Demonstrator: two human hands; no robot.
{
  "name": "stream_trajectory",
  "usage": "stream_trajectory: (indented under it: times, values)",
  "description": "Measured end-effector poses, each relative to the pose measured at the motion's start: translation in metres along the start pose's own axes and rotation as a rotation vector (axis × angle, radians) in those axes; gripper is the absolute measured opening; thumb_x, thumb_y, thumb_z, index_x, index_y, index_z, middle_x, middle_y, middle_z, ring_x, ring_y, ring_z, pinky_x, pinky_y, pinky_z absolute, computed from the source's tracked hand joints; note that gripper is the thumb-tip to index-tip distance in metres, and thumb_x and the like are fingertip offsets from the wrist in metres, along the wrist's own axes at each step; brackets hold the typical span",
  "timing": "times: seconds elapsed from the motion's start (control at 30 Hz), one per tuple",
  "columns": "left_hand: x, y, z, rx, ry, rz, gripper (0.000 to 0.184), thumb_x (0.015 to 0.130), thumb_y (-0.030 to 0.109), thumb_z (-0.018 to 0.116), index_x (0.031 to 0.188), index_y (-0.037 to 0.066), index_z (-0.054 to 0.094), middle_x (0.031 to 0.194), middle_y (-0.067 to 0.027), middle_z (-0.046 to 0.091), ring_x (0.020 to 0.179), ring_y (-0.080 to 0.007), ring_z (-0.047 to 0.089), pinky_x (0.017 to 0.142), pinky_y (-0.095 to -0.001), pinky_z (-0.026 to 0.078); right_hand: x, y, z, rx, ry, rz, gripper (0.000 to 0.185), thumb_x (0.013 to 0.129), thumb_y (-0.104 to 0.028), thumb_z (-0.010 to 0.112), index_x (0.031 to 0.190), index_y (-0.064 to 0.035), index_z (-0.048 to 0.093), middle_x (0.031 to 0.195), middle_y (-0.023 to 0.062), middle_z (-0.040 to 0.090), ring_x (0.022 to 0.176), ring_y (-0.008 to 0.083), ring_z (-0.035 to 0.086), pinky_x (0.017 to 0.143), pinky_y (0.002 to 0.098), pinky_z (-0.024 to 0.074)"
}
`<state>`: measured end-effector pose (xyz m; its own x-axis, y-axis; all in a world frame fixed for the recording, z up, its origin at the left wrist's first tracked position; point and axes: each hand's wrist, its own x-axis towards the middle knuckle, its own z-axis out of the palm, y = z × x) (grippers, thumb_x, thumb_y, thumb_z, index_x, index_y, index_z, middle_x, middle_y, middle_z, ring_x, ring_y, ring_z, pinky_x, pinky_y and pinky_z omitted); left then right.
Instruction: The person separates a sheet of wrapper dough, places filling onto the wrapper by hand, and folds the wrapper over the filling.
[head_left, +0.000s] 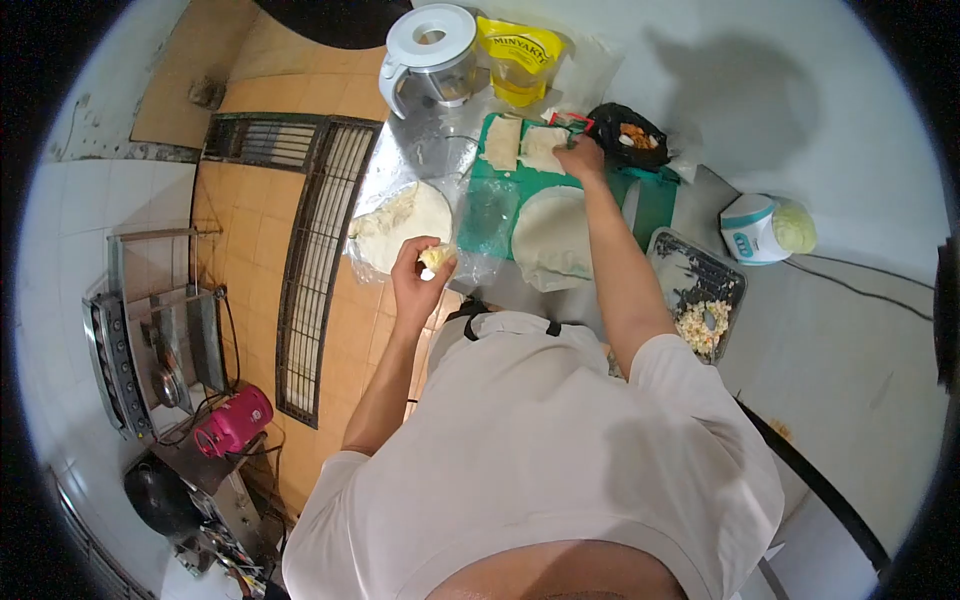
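Above the desk's (405, 142) near edge: left hand (425, 270) closed around a small, soft, pale yellow-and-white piece (435, 261), beside a round white disc (428, 218) with beige scraps.
Right forearm: passes between a plastic-covered white disc (552, 232) and a black rectangular tray (700, 277) of chopped filling.
Green board (540, 182): right hand (580, 156) at a pale square sheet's (541, 149) edge; cannot tell if pinching.
Beyond: black plastic bag (604, 122) crowding that hand; yellow pouch (520, 55), clear white-lidded jug (432, 52) behind.

Orange floor tiles (250, 220) extended left of centre, interrupted by a dark metal grate (325, 270); white wall tiles (100, 200) lined the far left; a shadow (745, 100) darkened the pale wall (870, 120), upper right.
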<state>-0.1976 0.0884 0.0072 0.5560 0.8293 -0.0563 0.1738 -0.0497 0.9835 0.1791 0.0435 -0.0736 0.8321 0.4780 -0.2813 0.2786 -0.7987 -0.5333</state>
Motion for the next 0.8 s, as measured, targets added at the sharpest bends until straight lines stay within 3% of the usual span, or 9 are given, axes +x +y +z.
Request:
stream_trajectory:
  times: [0.13,0.2,0.27,0.33,0.37,0.47,0.57,0.67,0.8]
  values:
    - [0.010,0.012,0.024,0.124,-0.132,0.079,0.038,0.073,0.002,0.081,0.107,0.002,0.064,0.106,-0.0080,0.061,0.090,-0.0171,0.062,0.073,-0.0282,0.052,-0.040,0.030,-0.027,0.072,0.095,-0.215,0.047,0.078,-0.026,0.074,0.118,-0.0006,0.067,0.108,0.0210,0.071,0.098,0.0361,0.069,0.087,0.0418,0.0543]
    - [0.016,0.027,0.043,0.215,-0.199,0.147,0.042,0.070,0.004,0.082,0.108,0.002,0.063,0.105,-0.0099,0.062,0.091,-0.0212,0.062,0.075,-0.0305,0.053,-0.080,0.040,-0.043,0.208,-0.002,-0.247,0.043,0.083,-0.024,0.074,0.118,0.0000,0.066,0.102,0.0174,0.072,0.093,0.0292,0.069,0.083,0.0387,0.0546]
    - [0.024,0.029,0.064,0.238,-0.300,0.214,0.058,0.066,0.004,0.083,0.119,0.003,0.058,0.115,-0.0130,0.058,0.098,-0.0279,0.061,0.083,-0.0345,0.052,-0.098,0.080,-0.018,0.530,-0.190,-0.254,0.045,0.087,-0.029,0.073,0.121,-0.0018,0.064,0.101,0.0105,0.071,0.090,0.0218,0.068,0.080,0.0364,0.0547]
    - [0.028,0.042,0.087,0.219,-0.381,0.298,0.066,0.065,0.004,0.083,0.125,0.004,0.054,0.121,-0.0144,0.055,0.102,-0.0300,0.060,0.087,-0.0356,0.052,-0.158,0.046,-0.059,0.858,-0.469,0.068,0.039,0.097,-0.032,0.064,0.127,-0.0076,0.061,0.106,0.0039,0.067,0.097,0.0139,0.065,0.082,0.0312,0.0540]
    - [0.031,0.045,0.094,0.252,-0.442,0.374,0.081,0.063,0.003,0.084,0.135,0.005,0.047,0.128,-0.0162,0.051,0.108,-0.0324,0.059,0.090,-0.0380,0.052,-0.171,0.045,-0.061,0.921,-0.516,0.089,0.040,0.098,-0.033,0.063,0.128,-0.0078,0.060,0.108,0.0040,0.066,0.099,0.0141,0.065,0.082,0.0317,0.0543]
    - [0.027,0.062,0.121,0.265,-0.515,0.435,0.090,0.062,0.004,0.087,0.140,0.007,0.042,0.130,-0.0155,0.050,0.111,-0.0317,0.062,0.093,-0.0400,0.053,-0.202,0.047,-0.062,1.083,-0.611,0.134,0.044,0.099,-0.035,0.060,0.132,-0.0074,0.057,0.114,0.0053,0.065,0.100,0.0153,0.065,0.083,0.0333,0.0553]
    - [0.020,0.070,0.136,0.234,-0.542,0.426,0.094,0.062,0.005,0.087,0.142,0.007,0.038,0.128,-0.0155,0.053,0.112,-0.0329,0.063,0.097,-0.0415,0.052,-0.219,0.043,-0.069,1.196,-0.627,0.127,0.048,0.098,-0.035,0.060,0.135,-0.0052,0.053,0.117,0.0083,0.064,0.099,0.0182,0.067,0.082,0.0355,0.0562]
    - [0.019,0.055,0.140,0.149,-0.475,0.398,0.084,0.063,0.001,0.082,0.138,0.006,0.045,0.126,-0.0169,0.057,0.109,-0.0335,0.064,0.093,-0.0395,0.052,-0.224,0.054,-0.067,1.338,-0.596,0.241,0.042,0.101,-0.032,0.056,0.135,-0.0081,0.054,0.117,0.0061,0.064,0.102,0.0172,0.064,0.087,0.0354,0.0541]
    - [0.031,0.028,0.130,0.092,-0.305,0.248,0.072,0.065,0.003,0.081,0.131,0.005,0.051,0.112,-0.0156,0.065,0.105,-0.0271,0.066,0.093,-0.0362,0.051,-0.231,0.062,-0.060,1.209,-0.528,0.252,0.042,0.100,-0.034,0.058,0.133,-0.0077,0.055,0.117,0.0080,0.065,0.099,0.0175,0.064,0.084,0.0331,0.0529]
